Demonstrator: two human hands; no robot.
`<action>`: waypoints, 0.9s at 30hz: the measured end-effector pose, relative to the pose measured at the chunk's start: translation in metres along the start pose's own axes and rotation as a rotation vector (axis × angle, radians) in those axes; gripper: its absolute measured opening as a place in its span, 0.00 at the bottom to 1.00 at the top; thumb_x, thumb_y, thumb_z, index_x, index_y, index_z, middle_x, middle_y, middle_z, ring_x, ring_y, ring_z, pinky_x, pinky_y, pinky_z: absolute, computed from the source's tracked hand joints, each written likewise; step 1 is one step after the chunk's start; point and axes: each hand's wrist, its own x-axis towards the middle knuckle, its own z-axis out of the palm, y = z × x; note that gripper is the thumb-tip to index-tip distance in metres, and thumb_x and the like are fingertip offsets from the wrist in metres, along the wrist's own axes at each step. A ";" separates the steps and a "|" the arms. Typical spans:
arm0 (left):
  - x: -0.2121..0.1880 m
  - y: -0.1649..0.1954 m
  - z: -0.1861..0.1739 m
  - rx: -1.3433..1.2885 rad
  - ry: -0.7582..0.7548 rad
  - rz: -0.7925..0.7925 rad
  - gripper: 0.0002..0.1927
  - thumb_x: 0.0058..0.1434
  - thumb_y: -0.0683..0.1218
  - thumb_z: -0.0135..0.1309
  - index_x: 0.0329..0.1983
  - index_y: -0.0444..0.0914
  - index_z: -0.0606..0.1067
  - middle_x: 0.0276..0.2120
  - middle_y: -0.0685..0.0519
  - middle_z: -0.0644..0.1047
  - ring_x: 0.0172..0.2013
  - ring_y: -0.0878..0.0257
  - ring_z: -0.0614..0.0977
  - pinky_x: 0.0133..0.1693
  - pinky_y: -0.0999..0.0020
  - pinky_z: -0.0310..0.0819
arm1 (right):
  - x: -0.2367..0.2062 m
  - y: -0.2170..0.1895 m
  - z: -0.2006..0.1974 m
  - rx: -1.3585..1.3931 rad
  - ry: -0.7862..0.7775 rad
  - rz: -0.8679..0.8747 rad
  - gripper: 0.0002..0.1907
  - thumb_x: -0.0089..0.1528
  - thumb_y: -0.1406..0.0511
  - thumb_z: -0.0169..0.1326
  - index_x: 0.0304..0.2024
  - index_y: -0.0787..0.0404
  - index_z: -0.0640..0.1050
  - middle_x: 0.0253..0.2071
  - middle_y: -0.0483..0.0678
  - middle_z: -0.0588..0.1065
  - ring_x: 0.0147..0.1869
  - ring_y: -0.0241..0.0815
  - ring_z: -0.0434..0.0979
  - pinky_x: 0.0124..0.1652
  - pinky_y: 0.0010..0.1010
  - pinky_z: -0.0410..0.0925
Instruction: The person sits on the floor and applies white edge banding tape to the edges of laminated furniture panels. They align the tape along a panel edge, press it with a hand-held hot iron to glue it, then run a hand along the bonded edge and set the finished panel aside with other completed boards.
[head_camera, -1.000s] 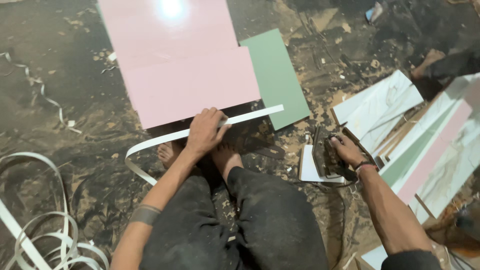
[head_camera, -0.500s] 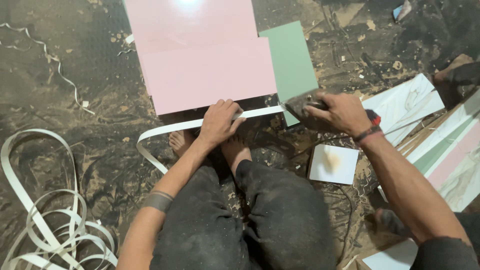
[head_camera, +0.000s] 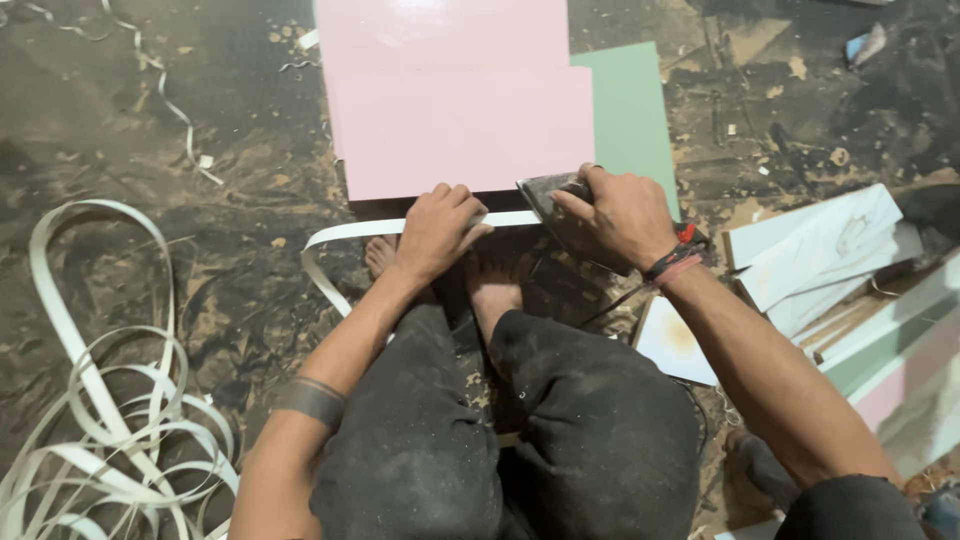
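My left hand (head_camera: 437, 228) presses a white edge-banding strip (head_camera: 345, 233) down against the near edge of a pink board (head_camera: 460, 125) lying on the floor. My right hand (head_camera: 618, 212) grips a dark clothes iron (head_camera: 556, 208), whose tip rests on the strip just right of my left fingers. The strip curls back toward my bare feet (head_camera: 492, 290) on the left. A green board (head_camera: 630, 105) lies under the pink one.
Loose coils of white banding (head_camera: 110, 420) lie at the lower left. White marbled boards and panels (head_camera: 830, 260) are stacked at the right. A scorched white square (head_camera: 675, 345) sits beside my right knee. Dust and scraps cover the dark floor.
My right hand lifted the iron from the white square at the right and brought it left onto the strip at the board's edge. My left hand stayed on the strip.
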 end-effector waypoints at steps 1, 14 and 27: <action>-0.007 -0.006 -0.006 0.040 -0.001 0.004 0.14 0.59 0.53 0.63 0.40 0.41 0.79 0.38 0.52 0.75 0.41 0.54 0.76 0.42 0.59 0.71 | 0.004 -0.010 0.000 0.013 -0.016 0.008 0.27 0.68 0.45 0.52 0.38 0.63 0.79 0.25 0.58 0.77 0.30 0.61 0.79 0.32 0.49 0.70; -0.028 -0.015 -0.026 0.266 -0.006 -0.086 0.10 0.58 0.56 0.63 0.37 0.47 0.82 0.35 0.57 0.75 0.40 0.56 0.74 0.41 0.57 0.64 | 0.014 -0.020 -0.004 0.284 -0.200 0.124 0.25 0.68 0.48 0.47 0.52 0.62 0.72 0.38 0.62 0.80 0.40 0.61 0.82 0.40 0.48 0.73; -0.032 -0.015 -0.023 0.217 0.003 -0.228 0.12 0.58 0.57 0.64 0.38 0.48 0.85 0.35 0.55 0.75 0.41 0.54 0.73 0.44 0.55 0.62 | -0.038 0.103 -0.019 0.196 0.034 0.446 0.28 0.70 0.48 0.50 0.55 0.66 0.72 0.43 0.70 0.77 0.49 0.73 0.77 0.47 0.56 0.68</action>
